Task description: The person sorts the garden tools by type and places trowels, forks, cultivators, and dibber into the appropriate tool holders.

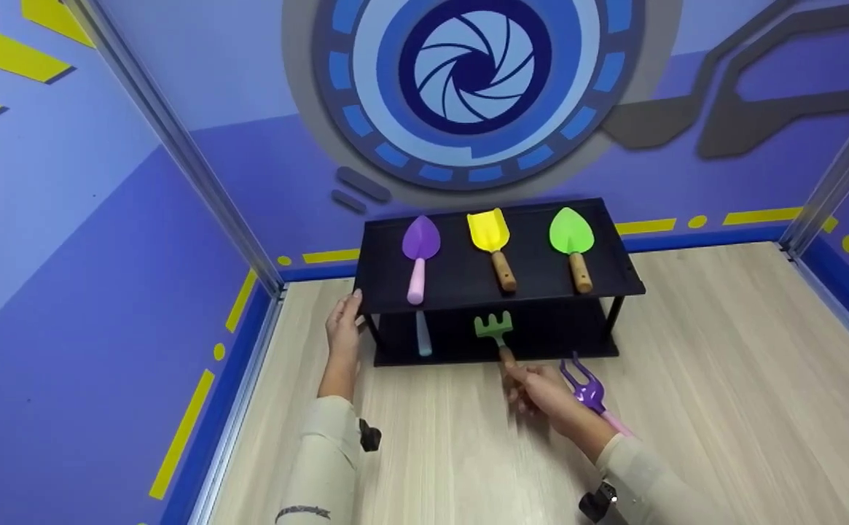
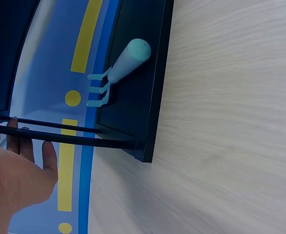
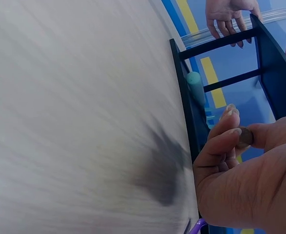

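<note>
My right hand (image 1: 541, 390) pinches the wooden handle end of a green hand rake (image 1: 495, 325), its tines pointing away over the lower tier of the black two-tier shelf (image 1: 460, 288). In the right wrist view the handle end (image 3: 245, 138) shows between thumb and fingers. At the shelf's left end, my left hand (image 1: 342, 332) touches the upper tier's corner, fingers extended, thumb apart in the left wrist view. A light blue hand rake (image 2: 130, 58) lies on the lower tier. A purple two-pronged hand fork (image 1: 589, 392) with a pink handle lies by my right forearm, partly hidden.
On the upper tier lie a purple trowel (image 1: 421, 240), a yellow scoop (image 1: 490, 232) and a green trowel (image 1: 571, 232). The shelf stands on a pale wooden table (image 1: 424, 452), close to the blue back wall (image 1: 249, 175). Thin posts (image 1: 613, 317) join the tiers.
</note>
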A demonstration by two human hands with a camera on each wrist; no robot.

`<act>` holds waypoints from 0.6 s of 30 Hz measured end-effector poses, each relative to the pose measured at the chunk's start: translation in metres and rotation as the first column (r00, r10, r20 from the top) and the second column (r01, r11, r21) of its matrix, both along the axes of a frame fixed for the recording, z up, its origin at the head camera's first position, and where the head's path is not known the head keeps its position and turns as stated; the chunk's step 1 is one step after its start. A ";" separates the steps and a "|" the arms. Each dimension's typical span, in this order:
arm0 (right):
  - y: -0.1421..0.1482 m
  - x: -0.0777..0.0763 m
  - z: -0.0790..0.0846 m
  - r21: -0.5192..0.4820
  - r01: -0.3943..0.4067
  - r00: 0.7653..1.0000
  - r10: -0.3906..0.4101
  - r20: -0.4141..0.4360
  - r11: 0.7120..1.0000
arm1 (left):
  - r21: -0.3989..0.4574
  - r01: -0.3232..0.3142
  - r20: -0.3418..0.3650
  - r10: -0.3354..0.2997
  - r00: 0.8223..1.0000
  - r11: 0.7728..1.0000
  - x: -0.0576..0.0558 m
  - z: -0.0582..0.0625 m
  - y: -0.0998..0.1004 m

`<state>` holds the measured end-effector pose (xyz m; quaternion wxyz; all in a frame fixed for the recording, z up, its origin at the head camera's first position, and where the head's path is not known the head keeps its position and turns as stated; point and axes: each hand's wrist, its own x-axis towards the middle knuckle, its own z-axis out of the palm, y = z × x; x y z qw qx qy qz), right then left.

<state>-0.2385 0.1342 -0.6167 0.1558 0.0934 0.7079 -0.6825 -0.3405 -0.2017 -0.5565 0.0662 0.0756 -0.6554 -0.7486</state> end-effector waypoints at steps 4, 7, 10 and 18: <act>-0.001 -0.001 0.000 -0.013 0.006 1.000 -0.006 -0.001 1.000 | -0.005 0.007 0.004 -0.007 1.000 1.000 0.001 -0.002 -0.001; -0.001 -0.001 -0.001 -0.016 0.001 1.000 -0.001 -0.001 1.000 | 0.002 0.007 0.010 -0.007 1.000 1.000 0.002 -0.003 -0.001; -0.001 0.001 -0.001 -0.015 -0.004 1.000 0.004 -0.003 1.000 | 0.001 0.011 0.007 -0.011 1.000 1.000 0.002 -0.002 -0.001; -0.003 0.001 -0.001 0.014 -0.008 1.000 0.008 -0.003 1.000 | -0.024 -0.004 -0.016 0.004 1.000 1.000 0.000 -0.001 0.000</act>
